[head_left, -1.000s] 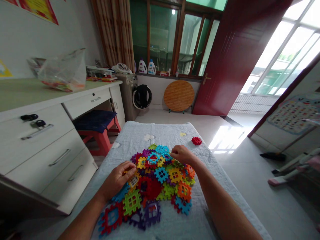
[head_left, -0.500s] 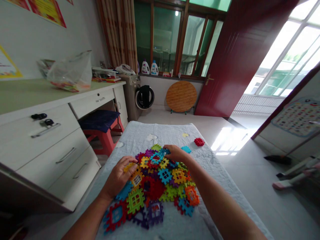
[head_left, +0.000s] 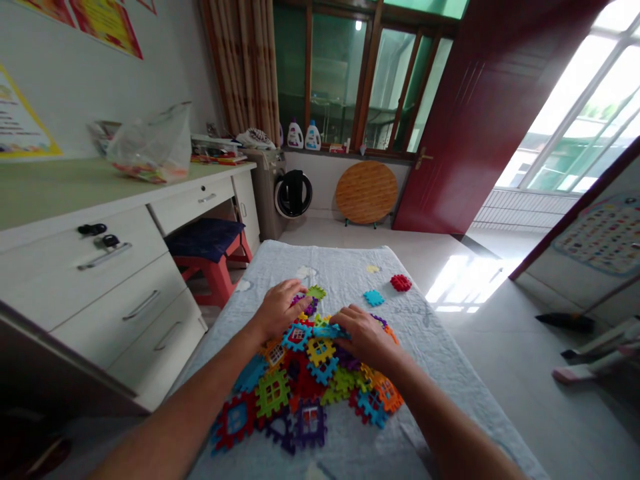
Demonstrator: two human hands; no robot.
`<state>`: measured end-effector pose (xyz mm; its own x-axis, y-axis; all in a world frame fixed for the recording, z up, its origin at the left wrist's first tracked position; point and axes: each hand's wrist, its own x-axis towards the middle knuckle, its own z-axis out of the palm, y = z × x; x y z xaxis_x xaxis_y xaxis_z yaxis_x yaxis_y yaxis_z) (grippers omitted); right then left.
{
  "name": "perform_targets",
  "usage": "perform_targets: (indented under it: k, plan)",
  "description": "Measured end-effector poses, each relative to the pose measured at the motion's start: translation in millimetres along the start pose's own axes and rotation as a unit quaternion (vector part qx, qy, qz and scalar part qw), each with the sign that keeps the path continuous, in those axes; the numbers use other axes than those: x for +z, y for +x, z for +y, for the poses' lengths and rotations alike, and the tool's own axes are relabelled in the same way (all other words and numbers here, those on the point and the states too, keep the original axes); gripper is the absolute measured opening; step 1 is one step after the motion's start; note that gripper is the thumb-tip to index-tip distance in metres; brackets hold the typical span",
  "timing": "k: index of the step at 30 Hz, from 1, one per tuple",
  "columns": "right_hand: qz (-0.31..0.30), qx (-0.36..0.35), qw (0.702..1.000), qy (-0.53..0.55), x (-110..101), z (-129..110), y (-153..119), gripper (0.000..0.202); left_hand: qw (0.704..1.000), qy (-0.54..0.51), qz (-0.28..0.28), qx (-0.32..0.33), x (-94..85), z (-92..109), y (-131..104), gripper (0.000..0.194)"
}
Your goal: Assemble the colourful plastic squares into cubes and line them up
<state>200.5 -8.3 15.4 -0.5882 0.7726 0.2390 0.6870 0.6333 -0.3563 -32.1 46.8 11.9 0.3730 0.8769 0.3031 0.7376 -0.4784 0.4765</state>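
Observation:
A pile of toothed plastic tiles in many colours spreads over the cloth-covered table (head_left: 345,267). My left hand (head_left: 283,308) rests at the far left of the pile, over a purple tile (head_left: 311,307), beside a lime green one (head_left: 316,292); its fingers are bent, and whatever they grip is hidden. My right hand (head_left: 365,333) is at the right of the pile, fingers closed on a blue tile (head_left: 327,331). Apart from the pile lie a light blue tile (head_left: 373,297) and a red stack of tiles (head_left: 401,283).
A white desk (head_left: 115,267) with a plastic bag (head_left: 155,147) stands at the left. A red stool (head_left: 213,257) with a dark cushion is beside the table. Behind are a washing machine (head_left: 267,193), a round wooden board (head_left: 367,192) and a red door (head_left: 480,120).
My left hand has moved forward and right, away from the yellow tiles. My right hand has shifted nearer and slightly right with a blue tile. Some tiles in the pile's middle have shifted.

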Motion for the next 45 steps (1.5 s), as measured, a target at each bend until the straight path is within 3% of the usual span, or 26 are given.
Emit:
perform_targets:
  k: [5, 10, 14, 17, 20, 26, 30, 35, 41, 45]
  plan:
    - [-0.03, -0.016, 0.993, 0.116, -5.9, 4.9, -6.4, 0.037, 0.988, 0.097, -0.117, -0.028, 26.9, 5.4, 51.5, 0.043]
    - [-0.023, 0.006, 0.973, 0.232, -8.2, 16.5, -12.8, 0.025, 0.977, 0.109, -0.177, -0.045, 47.9, 1.8, 64.0, 0.048]
    - [0.078, 0.101, 0.954, 0.271, -5.9, 41.7, -11.9, 0.023, 0.969, 0.107, -0.221, -0.021, 44.0, 8.2, 52.7, 0.042]
    - [0.197, 0.189, 0.94, 0.207, -7.0, 70.3, -10.6, 0.024, 0.966, 0.098, -0.237, 0.016, 36.0, 18.2, 40.1, 0.034]
    - [0.246, 0.26, 0.931, 0.075, -6.4, 96.5, -10.8, 0.023, 0.972, 0.087, -0.213, 0.051, 30.3, 25.5, 28.9, 0.034]
    - [0.154, 0.277, 0.948, -0.033, 7.1, 119.8, -16.5, 0.034, 0.993, 0.056, -0.095, 0.043, 18.7, 19.3, 12.1, 0.037]
    - [0.156, 0.322, 0.929, -0.096, 13.5, 125.5, -26.9, 0.056, 1.0, 0.017, 0.005, 0.001, 1.5, -0.9, -7.5, 0.042]
    - [0.149, 0.345, 0.924, -0.076, 16.9, 132.0, -34.3, 0.046, 0.989, -0.041, 0.103, -0.1, -8.1, -36.9, -39.1, 0.046]
    - [0.181, 0.338, 0.92, -0.085, 9.4, 128.6, -17.7, 0.04, 0.974, -0.068, 0.142, -0.165, 6.2, -60.9, -64.7, 0.047]
    - [0.147, 0.337, 0.92, -0.132, 8.0, 120.6, -2.8, 0.038, 0.968, -0.096, 0.139, -0.186, 9.7, -64.4, -70.7, 0.05]
